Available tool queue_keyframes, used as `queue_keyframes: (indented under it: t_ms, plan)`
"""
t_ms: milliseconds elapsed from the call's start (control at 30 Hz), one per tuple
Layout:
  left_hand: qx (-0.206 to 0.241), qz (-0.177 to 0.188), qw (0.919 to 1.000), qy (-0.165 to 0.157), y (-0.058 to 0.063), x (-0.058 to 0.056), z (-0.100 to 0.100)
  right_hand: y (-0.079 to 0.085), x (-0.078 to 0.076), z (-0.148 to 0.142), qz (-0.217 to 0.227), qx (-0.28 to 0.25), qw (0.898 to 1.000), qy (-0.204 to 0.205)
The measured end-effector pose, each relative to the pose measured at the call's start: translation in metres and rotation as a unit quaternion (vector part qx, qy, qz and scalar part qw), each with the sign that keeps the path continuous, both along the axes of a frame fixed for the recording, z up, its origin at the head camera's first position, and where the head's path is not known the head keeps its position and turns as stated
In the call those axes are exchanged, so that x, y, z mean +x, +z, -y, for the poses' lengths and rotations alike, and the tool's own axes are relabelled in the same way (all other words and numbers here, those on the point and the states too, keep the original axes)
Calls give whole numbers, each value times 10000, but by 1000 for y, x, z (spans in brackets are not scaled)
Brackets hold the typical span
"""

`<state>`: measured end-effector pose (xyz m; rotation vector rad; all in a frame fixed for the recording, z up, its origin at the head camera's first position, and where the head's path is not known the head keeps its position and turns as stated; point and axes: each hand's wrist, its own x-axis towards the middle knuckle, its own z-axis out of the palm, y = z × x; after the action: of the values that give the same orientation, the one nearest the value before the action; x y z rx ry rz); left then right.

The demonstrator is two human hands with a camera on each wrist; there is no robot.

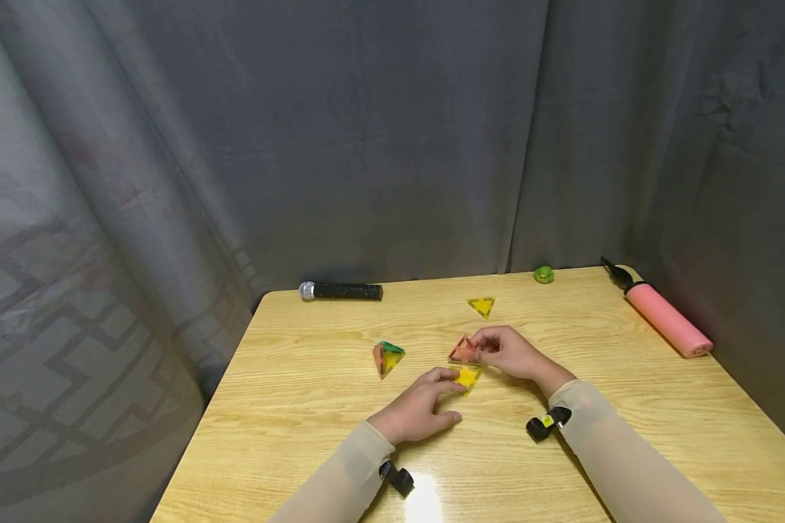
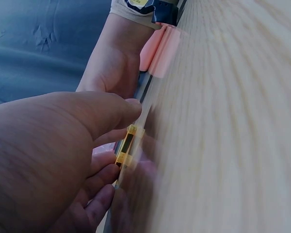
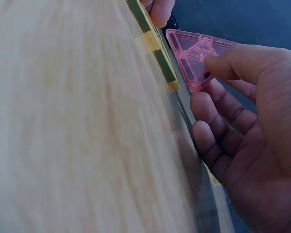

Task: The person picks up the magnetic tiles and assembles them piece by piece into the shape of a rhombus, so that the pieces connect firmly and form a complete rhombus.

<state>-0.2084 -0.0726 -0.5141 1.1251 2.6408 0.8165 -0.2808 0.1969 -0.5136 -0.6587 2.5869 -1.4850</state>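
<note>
Between finger and thumb, my right hand (image 1: 509, 351) pinches a pink see-through triangular magnetic tile (image 1: 461, 350). The right wrist view shows that pink tile (image 3: 198, 54) tilted up, with the thumb on its face. Just nearer to me, a yellow triangular magnetic tile (image 1: 469, 376) lies flat on the table. My left hand (image 1: 419, 408) rests its relaxed fingertips on this tile's left side, the thumb held apart. Part of the yellow tile is hidden under those fingers. In the left wrist view, the yellow tile's edge (image 2: 127, 145) shows beside the fingertips.
Left of the hands stands a small shape of joined tiles (image 1: 389, 358) in orange, green and yellow. Another yellow triangle tile (image 1: 482, 306) lies farther back. Along the far edge are a toy microphone (image 1: 347, 291) and a green object (image 1: 544, 274). A pink hand pump (image 1: 669, 318) lies at right.
</note>
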Motion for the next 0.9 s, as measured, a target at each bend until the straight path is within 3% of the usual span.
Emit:
queue_keyframes:
  t_ms: [400,900]
  plan:
    - [30,47,10000,64,0,0,0,-1,0,0,14,27,10000,77]
    - [136,-153,9996,185,-3,-1,0,-3,-1,-1,144,104,9994,301]
